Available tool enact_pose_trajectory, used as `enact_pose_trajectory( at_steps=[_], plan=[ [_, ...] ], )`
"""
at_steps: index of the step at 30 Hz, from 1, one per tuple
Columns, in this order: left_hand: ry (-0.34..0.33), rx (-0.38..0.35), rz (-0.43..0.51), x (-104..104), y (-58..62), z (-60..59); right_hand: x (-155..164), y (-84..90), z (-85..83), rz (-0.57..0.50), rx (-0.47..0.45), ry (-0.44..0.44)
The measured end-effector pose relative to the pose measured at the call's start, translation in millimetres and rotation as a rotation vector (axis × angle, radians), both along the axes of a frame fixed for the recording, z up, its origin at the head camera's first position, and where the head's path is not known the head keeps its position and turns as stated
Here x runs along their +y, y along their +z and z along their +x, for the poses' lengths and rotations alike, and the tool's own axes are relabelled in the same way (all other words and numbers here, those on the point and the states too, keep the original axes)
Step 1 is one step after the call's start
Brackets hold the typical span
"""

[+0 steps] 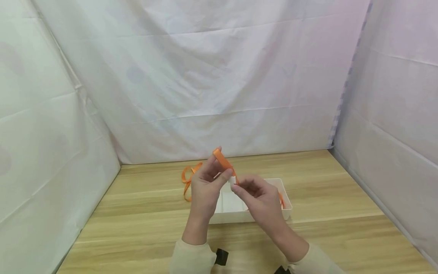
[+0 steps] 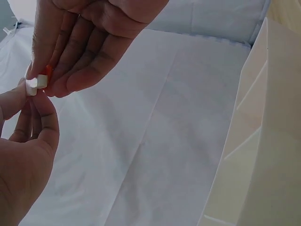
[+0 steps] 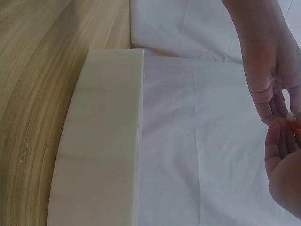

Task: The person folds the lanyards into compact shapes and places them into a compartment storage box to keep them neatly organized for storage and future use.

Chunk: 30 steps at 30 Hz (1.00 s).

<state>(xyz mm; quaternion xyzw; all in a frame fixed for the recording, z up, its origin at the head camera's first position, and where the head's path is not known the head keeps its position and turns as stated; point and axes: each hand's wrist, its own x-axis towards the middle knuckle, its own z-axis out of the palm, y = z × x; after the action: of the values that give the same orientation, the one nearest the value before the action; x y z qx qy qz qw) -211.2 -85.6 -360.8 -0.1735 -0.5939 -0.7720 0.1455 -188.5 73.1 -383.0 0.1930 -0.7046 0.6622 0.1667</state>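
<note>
Currently, left hand: pinching the orange ribbon near its white end, thumb closing against the fingers, the hand half curled above the desk.
Right hand: gripping the small white fitting between thumb and fingertips, the other fingers bending inward.
Orange ribbon: slanting from the left hand's raised fingertips down to the right hand's thumb, in the air above the box.
White fitting: sitting between the two hands' fingertips; in the left wrist view it is showing as two small white blocks side by side; its exact kind is not telling itself.
White box: resting on the desk beneath the hands, about midway between the left and right edges.
Loose orange loops: showing left of the box, partly hiding behind the left hand.
Orange strip: lying inside the box, near its right edge.
White cloth: hanging behind the desk's far edge.
</note>
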Motion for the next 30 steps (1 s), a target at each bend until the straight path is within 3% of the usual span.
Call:
enact_pose_trajectory(
  at_steps=[5,10,16,19,23,26,28,30],
  plan=[
    [0.030,0.024,-0.037,0,0.9,-1.1,1,4.9,2.2,0.024,-0.122,-0.015],
    [0.023,0.055,-0.045,-1,0.4,-2.3,4,14.0,3.3,-0.050,-0.255,0.017],
    [0.060,0.067,-0.056,2,-0.1,-1.5,4,18.1,4.9,-0.002,-0.265,-0.029],
    [0.108,0.118,-0.094,5,0.5,0.3,3,19.4,7.1,0.024,-0.268,-0.067],
    [0.175,0.250,-0.174,9,0.2,1.6,1,23.5,8.8,0.057,-0.286,-0.107],
    [0.193,0.312,-0.215,11,0.0,1.6,3,27.3,7.9,0.086,-0.322,-0.121],
    [0.170,0.291,-0.213,10,0.5,2.0,6,29.1,6.3,0.092,-0.359,-0.105],
    [0.119,0.189,-0.172,7,2.8,3.1,9,30.2,5.0,0.090,-0.400,-0.069]
  ],
)
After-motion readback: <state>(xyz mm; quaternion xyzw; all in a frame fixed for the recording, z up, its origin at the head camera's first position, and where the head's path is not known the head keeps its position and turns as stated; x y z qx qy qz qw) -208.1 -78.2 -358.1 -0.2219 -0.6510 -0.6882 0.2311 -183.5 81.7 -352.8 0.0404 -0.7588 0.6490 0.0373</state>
